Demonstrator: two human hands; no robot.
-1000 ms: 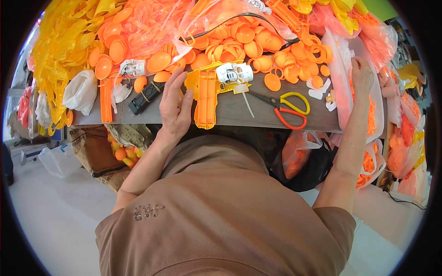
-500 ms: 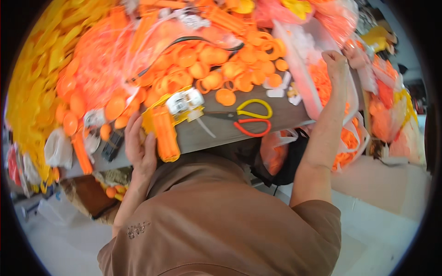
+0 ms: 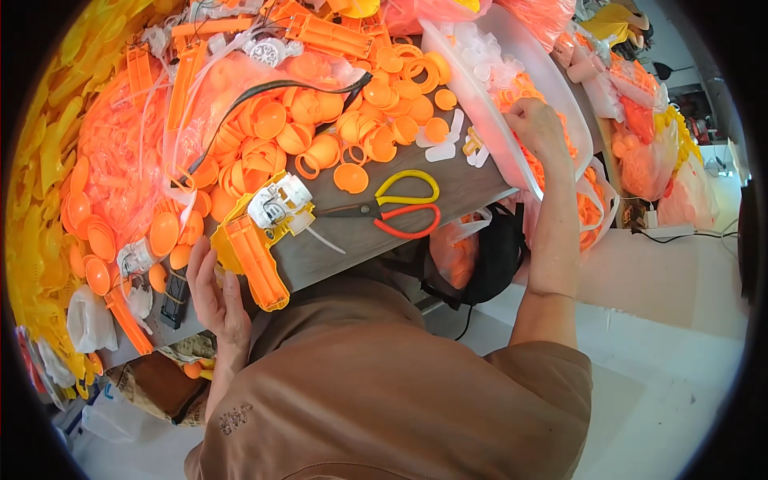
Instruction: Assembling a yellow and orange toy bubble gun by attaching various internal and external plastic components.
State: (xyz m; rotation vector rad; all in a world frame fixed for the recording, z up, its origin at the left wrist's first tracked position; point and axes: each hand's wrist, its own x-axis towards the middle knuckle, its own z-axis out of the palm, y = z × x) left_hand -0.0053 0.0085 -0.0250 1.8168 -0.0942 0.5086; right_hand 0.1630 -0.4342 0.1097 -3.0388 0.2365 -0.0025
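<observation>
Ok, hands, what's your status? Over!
Left hand open, beside yellow-orange assembly. Right hand at plastic bin, grip unclear. Scissors lying just right of assembly.

I see a dark tabletop (image 3: 468, 190) | scissors (image 3: 366, 209) lie near | yellow-orange casing (image 3: 258, 258) left of them | orange cups (image 3: 268, 120) heap far | white tabs (image 3: 441, 153) right

From where I stand, the person's left hand (image 3: 222, 308) is loosely spread just beside a yellow shell (image 3: 226, 254) with an orange frame (image 3: 258, 264) and a white mechanism (image 3: 278, 202) on it. The right hand (image 3: 538, 132) reaches into a white bin (image 3: 480, 104), fingers curled above orange pieces (image 3: 558, 164); whether it grips any, I can't tell. Between the hands, yellow-and-red-handled scissors (image 3: 365, 210) lie on the table (image 3: 458, 180). Beyond them heap orange cups (image 3: 296, 136); left of the left hand sits a black box (image 3: 174, 300).
</observation>
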